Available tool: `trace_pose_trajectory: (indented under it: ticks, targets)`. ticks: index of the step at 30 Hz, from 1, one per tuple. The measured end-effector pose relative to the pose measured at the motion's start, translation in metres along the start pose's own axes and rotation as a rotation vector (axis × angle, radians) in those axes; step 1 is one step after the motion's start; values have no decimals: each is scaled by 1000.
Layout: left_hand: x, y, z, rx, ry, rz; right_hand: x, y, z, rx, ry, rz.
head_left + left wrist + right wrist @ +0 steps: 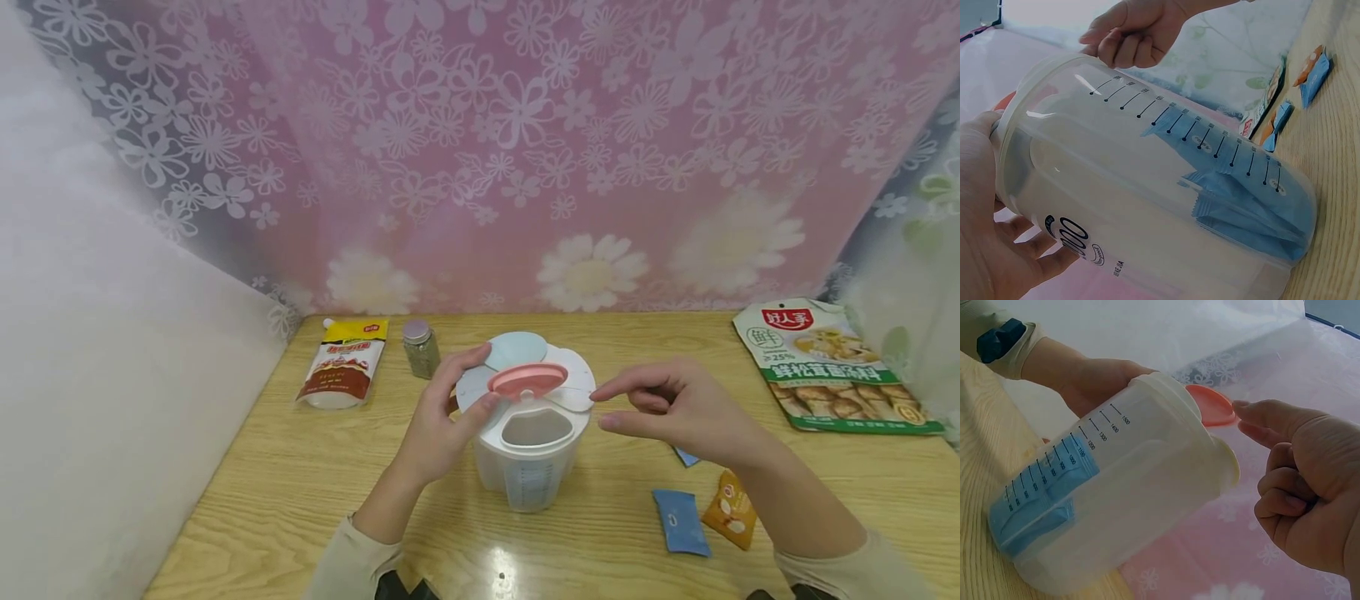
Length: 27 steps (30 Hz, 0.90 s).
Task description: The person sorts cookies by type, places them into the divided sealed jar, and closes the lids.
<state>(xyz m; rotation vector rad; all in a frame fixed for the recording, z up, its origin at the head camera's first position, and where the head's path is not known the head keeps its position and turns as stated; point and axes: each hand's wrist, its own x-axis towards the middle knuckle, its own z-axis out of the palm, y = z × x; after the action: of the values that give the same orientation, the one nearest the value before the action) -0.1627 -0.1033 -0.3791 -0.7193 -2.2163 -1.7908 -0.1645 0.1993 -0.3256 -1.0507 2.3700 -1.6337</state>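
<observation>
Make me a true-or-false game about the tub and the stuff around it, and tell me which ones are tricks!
1. The pink lid on the container is raised. True.
2. The packets inside the container are green. False: the packets inside are blue.
3. The left hand holds the container. True.
4. The jar is lying on its side. False: the jar stands upright.
5. An orange packet lies on the table. True.
</observation>
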Motion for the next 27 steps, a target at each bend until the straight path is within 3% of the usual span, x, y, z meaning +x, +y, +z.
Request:
trace_pose_trajectory:
  ticks: [8, 16, 27]
  targets:
    - [0, -1, -2, 6, 2, 0, -12, 11, -6, 26, -38, -5]
    - [-1, -2, -1, -8, 5, 1, -30, 26, -17, 147, -72, 21]
    - [0, -2, -2, -10, 0, 21, -51, 55, -35, 146, -132, 29]
